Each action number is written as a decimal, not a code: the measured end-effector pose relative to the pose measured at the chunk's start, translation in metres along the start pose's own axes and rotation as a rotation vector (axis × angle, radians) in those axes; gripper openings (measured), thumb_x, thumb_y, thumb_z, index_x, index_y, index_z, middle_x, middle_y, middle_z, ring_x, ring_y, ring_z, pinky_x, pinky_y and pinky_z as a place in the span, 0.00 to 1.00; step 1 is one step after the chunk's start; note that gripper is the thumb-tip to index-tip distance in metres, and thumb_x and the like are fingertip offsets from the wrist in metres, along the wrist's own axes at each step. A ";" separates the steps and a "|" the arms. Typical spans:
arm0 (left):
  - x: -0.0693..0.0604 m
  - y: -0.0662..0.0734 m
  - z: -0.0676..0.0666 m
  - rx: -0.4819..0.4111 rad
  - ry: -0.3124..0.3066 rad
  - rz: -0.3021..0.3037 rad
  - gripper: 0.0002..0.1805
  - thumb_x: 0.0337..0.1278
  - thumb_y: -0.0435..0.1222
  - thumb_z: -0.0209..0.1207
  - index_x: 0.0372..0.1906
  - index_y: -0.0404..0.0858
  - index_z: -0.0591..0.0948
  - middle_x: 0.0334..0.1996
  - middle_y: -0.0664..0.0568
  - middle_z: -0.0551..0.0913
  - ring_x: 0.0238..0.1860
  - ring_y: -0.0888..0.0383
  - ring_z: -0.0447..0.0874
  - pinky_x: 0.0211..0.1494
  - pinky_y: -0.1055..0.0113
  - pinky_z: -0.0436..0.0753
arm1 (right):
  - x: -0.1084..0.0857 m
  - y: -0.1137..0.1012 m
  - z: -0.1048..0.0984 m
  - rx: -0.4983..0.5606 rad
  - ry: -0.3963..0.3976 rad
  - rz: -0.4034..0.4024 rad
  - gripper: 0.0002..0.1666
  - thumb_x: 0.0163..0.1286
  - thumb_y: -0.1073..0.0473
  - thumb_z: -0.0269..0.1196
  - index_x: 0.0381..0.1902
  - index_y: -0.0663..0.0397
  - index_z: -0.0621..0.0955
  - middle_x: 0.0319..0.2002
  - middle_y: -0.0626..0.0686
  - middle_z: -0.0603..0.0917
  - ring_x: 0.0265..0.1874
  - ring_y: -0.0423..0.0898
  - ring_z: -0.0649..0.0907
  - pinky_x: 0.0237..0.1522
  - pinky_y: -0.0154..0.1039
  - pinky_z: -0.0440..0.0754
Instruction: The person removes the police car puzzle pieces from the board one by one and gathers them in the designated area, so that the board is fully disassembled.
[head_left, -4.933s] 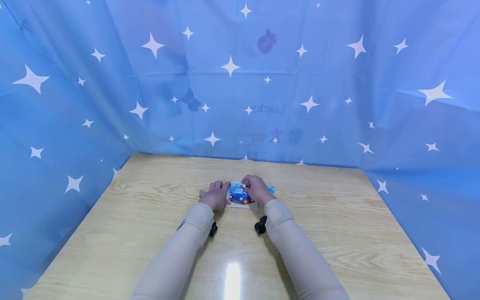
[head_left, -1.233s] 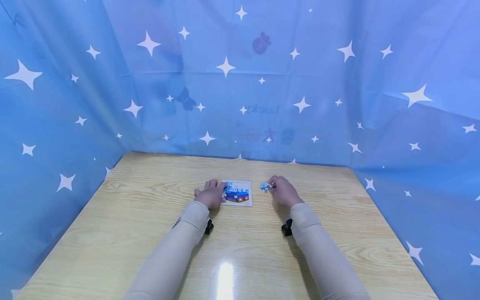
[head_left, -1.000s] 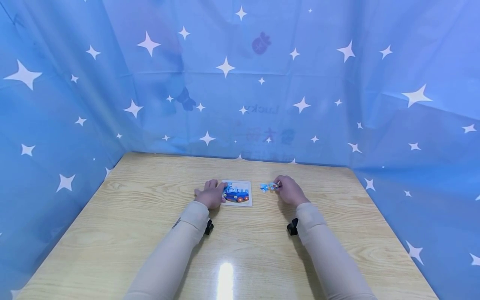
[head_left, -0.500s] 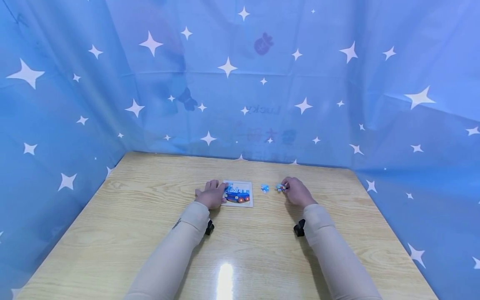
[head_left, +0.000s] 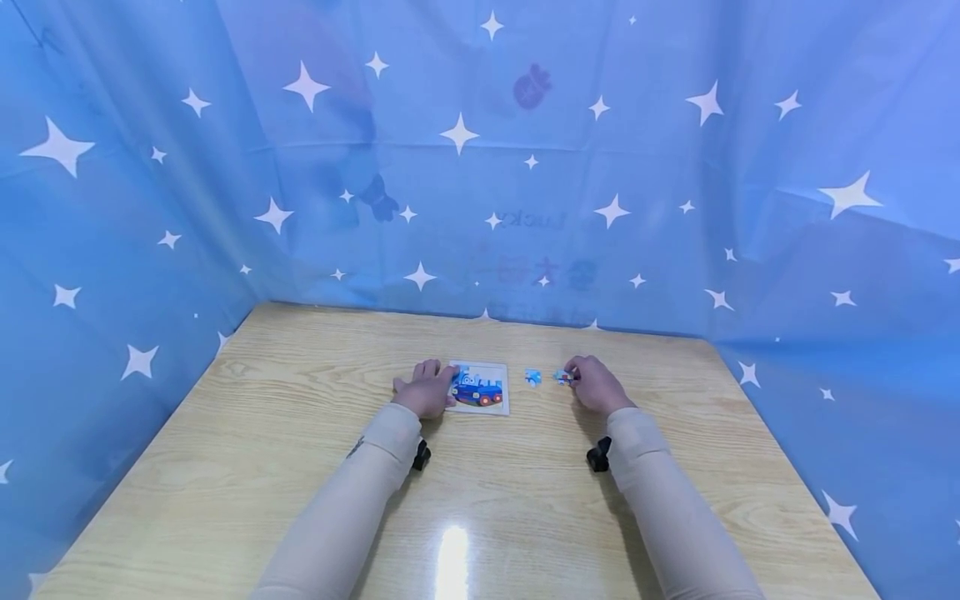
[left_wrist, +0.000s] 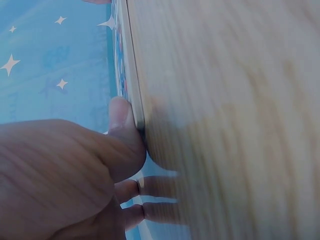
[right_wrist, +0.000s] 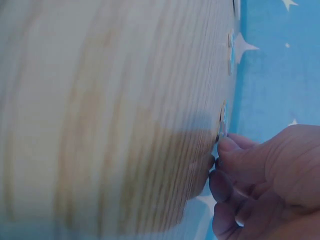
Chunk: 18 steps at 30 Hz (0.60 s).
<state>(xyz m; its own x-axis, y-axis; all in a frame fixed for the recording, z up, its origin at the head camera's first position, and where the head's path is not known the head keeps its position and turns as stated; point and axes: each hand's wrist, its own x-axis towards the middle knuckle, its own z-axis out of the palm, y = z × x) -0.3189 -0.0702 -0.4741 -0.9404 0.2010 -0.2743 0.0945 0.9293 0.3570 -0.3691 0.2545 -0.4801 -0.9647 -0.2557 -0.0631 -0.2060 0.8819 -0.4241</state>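
A square puzzle board (head_left: 506, 393) with a blue train picture lies flat on the table. My left hand (head_left: 426, 390) rests at its left side, thumb and forefinger spread on that edge; in the left wrist view the thumb of my left hand (left_wrist: 60, 175) presses the board's edge (left_wrist: 132, 80). Right of the board lies a loose light blue puzzle piece (head_left: 532, 377). Farther right, my right hand (head_left: 597, 386) pinches a multicoloured puzzle piece (head_left: 562, 377) low at the table. In the right wrist view, the fingers of my right hand (right_wrist: 270, 175) partly hide that piece (right_wrist: 223, 115).
The wooden table (head_left: 300, 400) extends around both hands. A blue curtain (head_left: 480, 175) with white stars hangs behind and at both sides. Black wrist cameras sit under both wrists, and light glares on the tabletop near the front.
My right hand has moved off the board to the right and drawn the multicoloured piece away from the light blue one. The board's train picture is uncovered. My left hand stays at the board's left edge.
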 end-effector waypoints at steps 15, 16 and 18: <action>-0.001 -0.001 0.000 -0.034 0.022 0.001 0.35 0.76 0.44 0.52 0.81 0.52 0.55 0.79 0.43 0.52 0.79 0.44 0.45 0.67 0.27 0.52 | -0.001 0.003 -0.002 -0.022 0.010 -0.002 0.18 0.75 0.71 0.55 0.60 0.67 0.77 0.49 0.65 0.78 0.49 0.60 0.80 0.53 0.57 0.79; 0.000 -0.001 0.001 -0.031 0.017 -0.004 0.35 0.76 0.44 0.52 0.82 0.52 0.54 0.79 0.43 0.51 0.79 0.45 0.45 0.68 0.27 0.52 | -0.001 0.002 -0.003 -0.020 0.015 -0.002 0.19 0.74 0.72 0.55 0.61 0.68 0.76 0.49 0.66 0.78 0.49 0.60 0.80 0.52 0.57 0.79; 0.001 -0.001 0.002 -0.026 0.005 -0.017 0.37 0.76 0.45 0.52 0.82 0.52 0.52 0.79 0.44 0.50 0.80 0.46 0.43 0.69 0.28 0.50 | -0.001 0.002 -0.003 -0.017 0.030 -0.001 0.22 0.71 0.74 0.55 0.62 0.68 0.76 0.49 0.65 0.78 0.48 0.59 0.80 0.51 0.56 0.79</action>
<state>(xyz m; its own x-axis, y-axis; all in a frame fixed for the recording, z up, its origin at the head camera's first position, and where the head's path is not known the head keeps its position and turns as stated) -0.3195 -0.0704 -0.4767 -0.9435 0.1838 -0.2756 0.0704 0.9241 0.3755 -0.3689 0.2576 -0.4781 -0.9690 -0.2444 -0.0354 -0.2092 0.8886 -0.4083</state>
